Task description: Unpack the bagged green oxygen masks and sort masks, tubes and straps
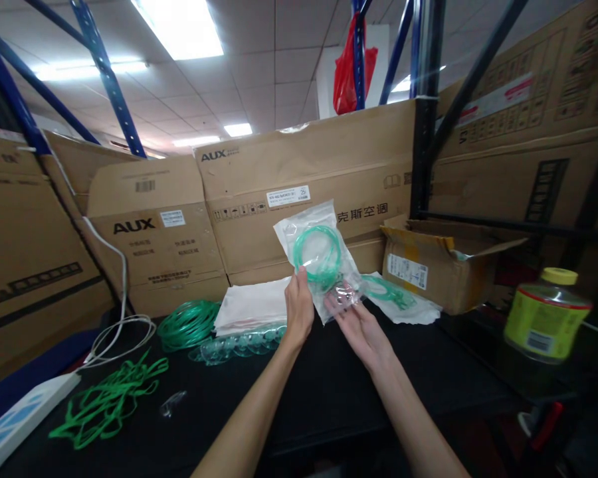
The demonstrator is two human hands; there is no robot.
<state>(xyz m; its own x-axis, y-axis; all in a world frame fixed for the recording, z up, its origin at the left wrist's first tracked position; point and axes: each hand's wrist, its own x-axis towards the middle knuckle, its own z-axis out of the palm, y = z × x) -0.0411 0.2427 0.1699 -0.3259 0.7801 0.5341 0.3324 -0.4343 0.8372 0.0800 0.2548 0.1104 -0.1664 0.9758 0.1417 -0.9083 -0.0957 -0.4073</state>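
A clear plastic bag (349,265) with a coil of green tubing (323,232) inside is held up over the table, tilted. My left hand (299,304) pinches its left edge. Under the lower right corner, my right hand (355,320) supports the bag with its fingers behind the plastic; something clear shows in that corner, too blurred to name. Behind my right hand lies another bag with green tubing (391,292). To the left are a stack of white bags (252,307), a row of clear green-tinted cups or masks (242,344) and a coil of green tubing (189,324).
Green elastic straps (112,398), a small clear piece (172,402) and a power strip (27,421) lie on the black table (323,405). An open cardboard box (428,265) and a yellow-labelled bottle (547,318) stand right. Large cartons (303,166) line the back.
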